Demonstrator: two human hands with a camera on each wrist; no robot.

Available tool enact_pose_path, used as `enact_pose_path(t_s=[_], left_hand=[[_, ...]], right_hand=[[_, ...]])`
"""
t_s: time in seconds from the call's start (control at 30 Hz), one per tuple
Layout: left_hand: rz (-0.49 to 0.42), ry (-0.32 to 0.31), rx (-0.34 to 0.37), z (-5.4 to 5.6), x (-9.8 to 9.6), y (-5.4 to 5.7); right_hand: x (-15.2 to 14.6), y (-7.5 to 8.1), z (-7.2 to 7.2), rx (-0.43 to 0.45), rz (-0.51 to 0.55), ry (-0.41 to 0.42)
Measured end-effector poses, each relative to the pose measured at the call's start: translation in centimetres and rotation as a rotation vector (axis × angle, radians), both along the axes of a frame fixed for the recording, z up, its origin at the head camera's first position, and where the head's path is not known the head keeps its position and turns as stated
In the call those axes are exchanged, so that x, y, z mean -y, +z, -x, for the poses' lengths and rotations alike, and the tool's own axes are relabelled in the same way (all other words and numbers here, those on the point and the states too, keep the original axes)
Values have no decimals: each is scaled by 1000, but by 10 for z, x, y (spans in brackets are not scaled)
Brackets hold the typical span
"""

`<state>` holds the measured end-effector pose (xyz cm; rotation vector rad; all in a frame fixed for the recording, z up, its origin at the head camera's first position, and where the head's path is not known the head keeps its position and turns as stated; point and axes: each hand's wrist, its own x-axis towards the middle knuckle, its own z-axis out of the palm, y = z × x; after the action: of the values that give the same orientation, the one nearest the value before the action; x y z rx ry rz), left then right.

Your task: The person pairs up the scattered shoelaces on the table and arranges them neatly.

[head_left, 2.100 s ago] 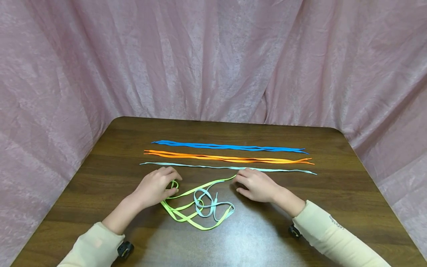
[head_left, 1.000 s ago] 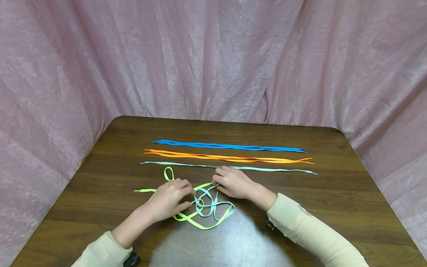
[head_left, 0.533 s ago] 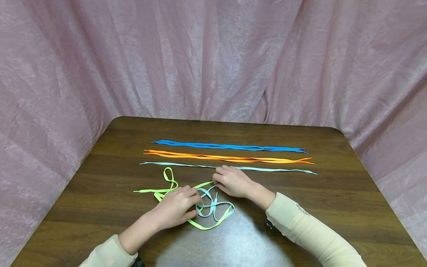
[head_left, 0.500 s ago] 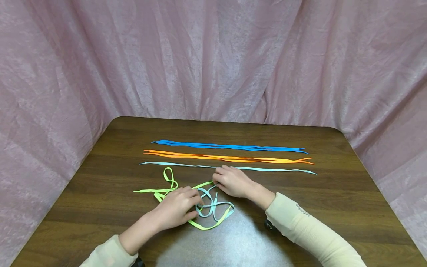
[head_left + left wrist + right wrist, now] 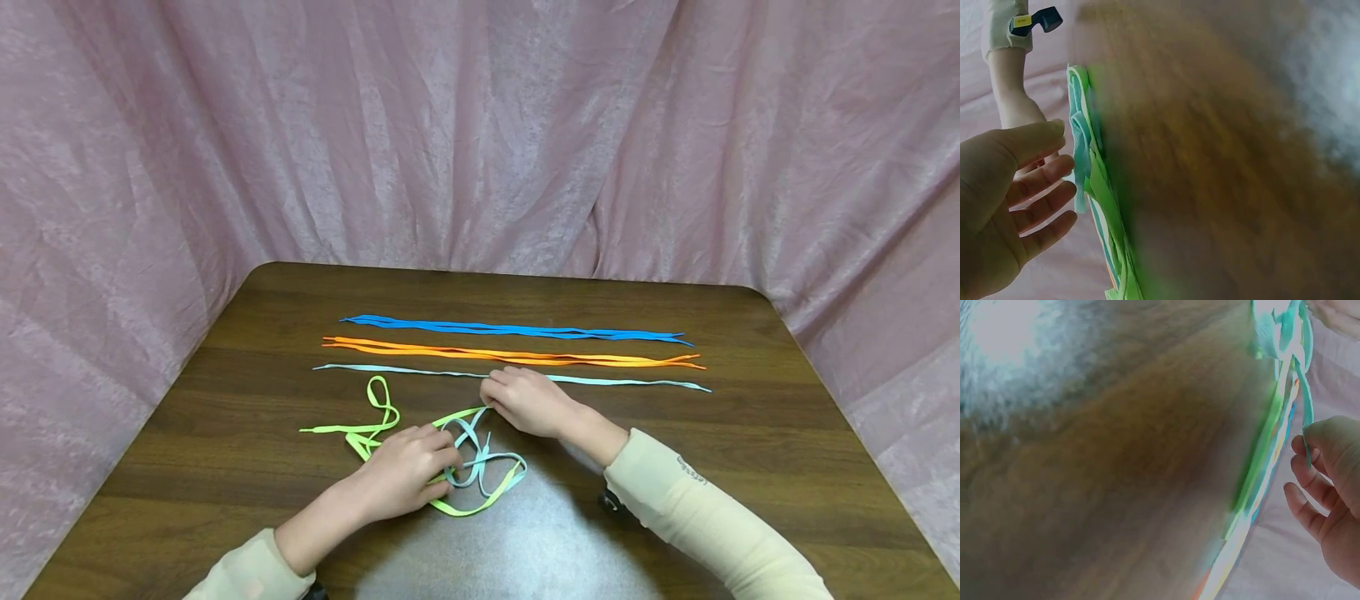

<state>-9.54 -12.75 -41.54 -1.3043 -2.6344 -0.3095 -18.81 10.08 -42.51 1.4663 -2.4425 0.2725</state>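
Observation:
A yellow-green shoelace (image 5: pixel 330 429) and a light-blue shoelace (image 5: pixel 1308 403) lie tangled together near the middle of the table. My right hand (image 5: pixel 528 402) pinches the light-blue lace near one end between thumb and forefinger, as the right wrist view shows. One stretch of the yellow-green lace runs up close to those fingertips. Over the left part of the tangle is my left hand (image 5: pixel 411 471), its fingers loosely bent and apart from the thumb. In the left wrist view I see nothing held in it, and it hides some of the crossings.
Beyond the tangle, a straight light-blue shoelace (image 5: pixel 405 369), orange shoelaces (image 5: pixel 457 352) and blue shoelaces (image 5: pixel 480 328) lie in rows across the wooden table (image 5: pixel 225 400). A pink curtain (image 5: pixel 465 142) hangs behind the far edge.
My left hand has left the yellow-green loop at the left and moved right over the tangle. My right hand has moved left, from the yellow-green lace's end to the light-blue one, which it now pinches.

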Motion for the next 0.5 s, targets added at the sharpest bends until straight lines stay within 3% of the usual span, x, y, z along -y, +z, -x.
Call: enact_pose_path(t_s=[0.23,0.5], left_hand=[[-55,2,-70,8,0,3],[-134,104,-121,25,5,9]], right_hand=[[-1,9,-1,-18,32,25],[-2,18,-4,-34,56,28]])
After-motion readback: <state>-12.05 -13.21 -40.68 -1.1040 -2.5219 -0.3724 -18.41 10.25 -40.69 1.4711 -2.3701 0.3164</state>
